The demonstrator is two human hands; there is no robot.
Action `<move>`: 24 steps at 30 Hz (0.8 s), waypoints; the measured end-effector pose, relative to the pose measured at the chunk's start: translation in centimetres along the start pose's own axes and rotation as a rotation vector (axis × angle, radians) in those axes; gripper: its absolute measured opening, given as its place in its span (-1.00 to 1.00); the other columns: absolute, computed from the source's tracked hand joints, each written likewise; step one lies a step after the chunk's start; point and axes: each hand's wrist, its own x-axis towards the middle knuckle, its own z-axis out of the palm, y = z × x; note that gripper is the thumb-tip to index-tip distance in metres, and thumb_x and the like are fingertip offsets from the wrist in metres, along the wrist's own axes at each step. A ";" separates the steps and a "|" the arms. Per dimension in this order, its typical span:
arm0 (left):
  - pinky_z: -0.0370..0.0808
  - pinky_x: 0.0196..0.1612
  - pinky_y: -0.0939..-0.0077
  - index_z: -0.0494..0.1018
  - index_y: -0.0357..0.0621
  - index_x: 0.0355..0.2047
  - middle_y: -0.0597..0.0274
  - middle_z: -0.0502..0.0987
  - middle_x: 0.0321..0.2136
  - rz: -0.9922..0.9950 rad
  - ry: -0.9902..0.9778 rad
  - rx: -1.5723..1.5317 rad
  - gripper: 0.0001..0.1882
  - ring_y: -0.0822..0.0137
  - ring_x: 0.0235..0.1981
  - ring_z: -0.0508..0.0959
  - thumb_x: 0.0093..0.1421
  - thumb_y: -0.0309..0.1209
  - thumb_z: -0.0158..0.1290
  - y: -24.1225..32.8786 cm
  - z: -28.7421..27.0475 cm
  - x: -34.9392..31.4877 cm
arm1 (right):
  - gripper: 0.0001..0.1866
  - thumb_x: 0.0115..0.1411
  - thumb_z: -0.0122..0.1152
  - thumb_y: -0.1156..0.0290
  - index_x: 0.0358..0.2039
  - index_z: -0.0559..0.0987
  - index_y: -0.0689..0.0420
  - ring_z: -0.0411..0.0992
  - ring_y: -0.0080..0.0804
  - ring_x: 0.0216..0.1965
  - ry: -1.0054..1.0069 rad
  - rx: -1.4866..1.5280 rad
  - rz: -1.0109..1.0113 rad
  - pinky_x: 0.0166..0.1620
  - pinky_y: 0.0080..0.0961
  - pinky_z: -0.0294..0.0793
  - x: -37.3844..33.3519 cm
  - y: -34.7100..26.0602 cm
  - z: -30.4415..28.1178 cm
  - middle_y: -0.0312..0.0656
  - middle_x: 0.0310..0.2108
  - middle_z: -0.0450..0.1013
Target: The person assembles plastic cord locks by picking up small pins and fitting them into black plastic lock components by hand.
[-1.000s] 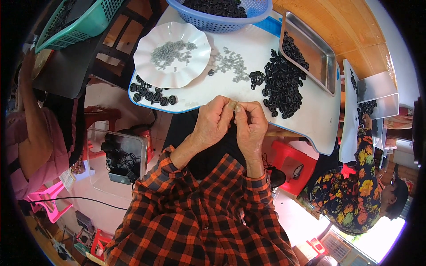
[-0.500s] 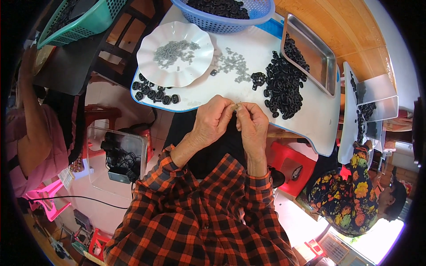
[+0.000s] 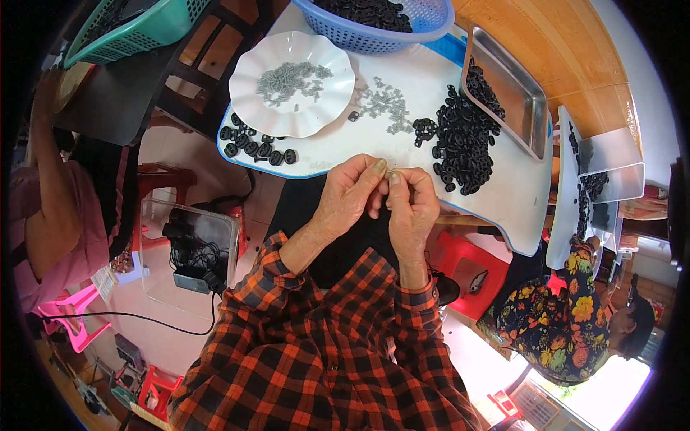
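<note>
Left hand [image 3: 346,197], right hand [image 3: 412,210]: both pinched, contents hidden from me. Black clips [image 3: 264,150]: few, apparently finished. Black parts [image 3: 463,144], grey bits [image 3: 284,80]: many left.

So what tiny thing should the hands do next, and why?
Perhaps ease the left hand and right hand closer together: their thumbs and fingers are bent as if pinching and all but meet by the near edge of the white table, though anything between them is too small to tell.

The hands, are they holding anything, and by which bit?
I can't tell: the left hand and right hand are close together, and anything pinched there is too small to see.
</note>
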 end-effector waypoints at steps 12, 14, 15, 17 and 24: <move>0.43 -0.54 0.72 0.39 -0.32 -0.29 0.30 0.46 -0.51 0.207 -0.056 0.243 -0.89 0.58 -0.56 0.44 0.25 -0.49 -0.02 0.5 -0.4 -0.4 | -0.87 0.24 0.05 0.44 -0.36 0.45 0.24 0.27 -0.73 -0.57 0.037 -0.043 -0.007 -0.51 -0.78 0.27 -0.4 0.7 -0.3 -0.36 -0.59 0.38; 0.42 -0.54 0.71 0.38 -0.32 -0.31 0.29 0.46 -0.52 0.284 -0.018 0.408 -0.88 0.57 -0.57 0.44 0.24 -0.48 -0.01 0.5 -0.4 -0.4 | -0.86 0.24 0.06 0.42 -0.37 0.45 0.24 0.26 -0.74 -0.57 0.023 -0.059 0.026 -0.51 -0.78 0.27 -0.4 0.8 -0.6 -0.37 -0.59 0.38; 0.42 -0.53 0.70 0.38 -0.33 -0.32 0.28 0.46 -0.53 0.360 0.020 0.573 -0.87 0.57 -0.58 0.43 0.23 -0.48 0.00 0.5 -0.4 -0.4 | -0.85 0.23 0.07 0.41 -0.38 0.45 0.24 0.26 -0.74 -0.58 0.011 -0.075 0.059 -0.51 -0.78 0.26 -0.4 0.8 -0.6 -0.37 -0.59 0.38; 0.41 -0.55 0.69 0.37 -0.33 -0.35 0.27 0.45 -0.54 0.496 0.041 0.717 -0.87 0.56 -0.60 0.43 0.22 -0.47 0.01 0.3 -0.6 0.0 | -0.86 0.22 0.09 0.43 -0.39 0.45 0.24 0.27 -0.72 -0.57 0.024 -0.128 0.045 -0.50 -0.74 0.28 -0.4 0.6 -0.5 -0.35 -0.58 0.38; 0.25 -0.72 0.70 0.36 -0.27 -0.47 0.35 0.38 -0.69 0.056 0.141 0.242 -0.81 0.61 -0.74 0.32 0.24 -0.40 -0.02 0.4 -0.1 -0.4 | -0.90 0.10 0.15 0.60 -0.38 0.41 0.22 0.36 -0.31 -0.50 0.041 -0.609 -0.454 -0.46 -0.42 0.36 -0.1 1.6 0.2 -0.13 -0.46 0.35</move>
